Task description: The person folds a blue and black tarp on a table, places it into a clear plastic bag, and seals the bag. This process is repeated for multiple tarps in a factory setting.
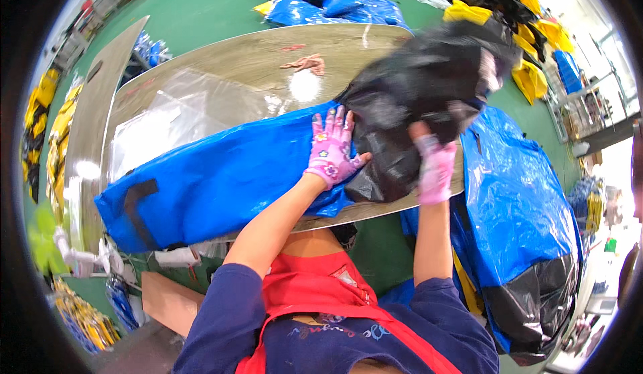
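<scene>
A long blue plastic sheet or bag (221, 173), with a black strip at its left end, lies folded along the near side of the table. Its black part (415, 72) is bunched up at the right and blurred by motion. Pressed on the blue material beside the black is my left hand (331, 149) in a pink flowered glove, open with fingers spread. My right hand (437, 171), gloved in pink too, is at the near right edge of the black material. Motion smears its fingers, so their grip is unclear.
Clear plastic film (161, 122) and a crumpled pinkish cloth (306, 64) lie on the wood-patterned table (221, 55). Blue packages (315, 2) are piled beyond it on the green floor. A large blue and black piece (516, 193) hangs at the right; yellow and black bundles (529, 79) lie farther back.
</scene>
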Available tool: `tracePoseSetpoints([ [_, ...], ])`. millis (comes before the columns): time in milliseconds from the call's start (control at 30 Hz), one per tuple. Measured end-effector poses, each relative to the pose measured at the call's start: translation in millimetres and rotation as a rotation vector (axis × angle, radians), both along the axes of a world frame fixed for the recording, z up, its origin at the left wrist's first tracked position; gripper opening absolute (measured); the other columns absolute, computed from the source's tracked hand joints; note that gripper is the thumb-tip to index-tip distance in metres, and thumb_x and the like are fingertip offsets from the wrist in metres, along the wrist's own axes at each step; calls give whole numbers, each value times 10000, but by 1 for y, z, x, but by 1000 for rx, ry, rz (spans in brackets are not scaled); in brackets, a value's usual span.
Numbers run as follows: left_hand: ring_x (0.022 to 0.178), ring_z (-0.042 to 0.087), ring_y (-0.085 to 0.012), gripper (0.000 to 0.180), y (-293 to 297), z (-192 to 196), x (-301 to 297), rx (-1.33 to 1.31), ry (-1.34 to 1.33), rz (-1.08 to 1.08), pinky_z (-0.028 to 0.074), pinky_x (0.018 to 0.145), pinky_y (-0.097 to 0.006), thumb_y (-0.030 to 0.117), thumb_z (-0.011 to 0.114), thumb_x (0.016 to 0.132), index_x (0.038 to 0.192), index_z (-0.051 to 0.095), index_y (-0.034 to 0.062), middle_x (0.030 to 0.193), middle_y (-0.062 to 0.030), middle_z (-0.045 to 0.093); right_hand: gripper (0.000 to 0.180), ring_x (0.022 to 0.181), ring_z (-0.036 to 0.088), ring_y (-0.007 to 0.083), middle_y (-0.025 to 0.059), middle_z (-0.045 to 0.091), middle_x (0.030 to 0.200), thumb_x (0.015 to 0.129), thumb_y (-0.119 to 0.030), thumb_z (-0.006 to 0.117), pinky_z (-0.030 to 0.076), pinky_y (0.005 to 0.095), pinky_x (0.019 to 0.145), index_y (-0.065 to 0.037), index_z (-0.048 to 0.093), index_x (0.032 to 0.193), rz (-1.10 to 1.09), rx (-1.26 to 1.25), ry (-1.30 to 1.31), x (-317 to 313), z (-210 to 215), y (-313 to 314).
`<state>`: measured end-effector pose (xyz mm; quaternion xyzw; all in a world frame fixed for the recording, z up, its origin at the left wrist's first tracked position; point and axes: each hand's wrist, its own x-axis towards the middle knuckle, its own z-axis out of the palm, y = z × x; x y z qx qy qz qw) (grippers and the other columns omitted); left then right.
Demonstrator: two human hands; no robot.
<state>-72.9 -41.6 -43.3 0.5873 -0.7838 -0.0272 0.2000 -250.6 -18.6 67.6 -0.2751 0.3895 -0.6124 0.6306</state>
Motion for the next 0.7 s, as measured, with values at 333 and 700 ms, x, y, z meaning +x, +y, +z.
tracePoseSetpoints([
  [333, 1373, 326, -339, 533, 128, 41, 142, 275, -182, -399, 180, 1165, -466, 398, 500, 929, 1384, 477, 121, 1473, -121, 406, 866, 1012, 629, 345, 164, 495, 1298, 698, -66, 679, 543, 421, 797, -292, 354, 1467, 560, -752, 1641, 131, -23, 58],
  [700, 1100, 553, -369, 352, 197, -6, 240, 128, 71, -161, 410, 953, -465, 292, 545, 911, 1168, 601, 59, 1180, -177, 612, 1002, 1406, 254, 386, 170, 380, 1473, 613, -851, 529, 131, 591, 1114, -105, 580, 1280, 547, -1282, 1755, 220, 20, 52],
])
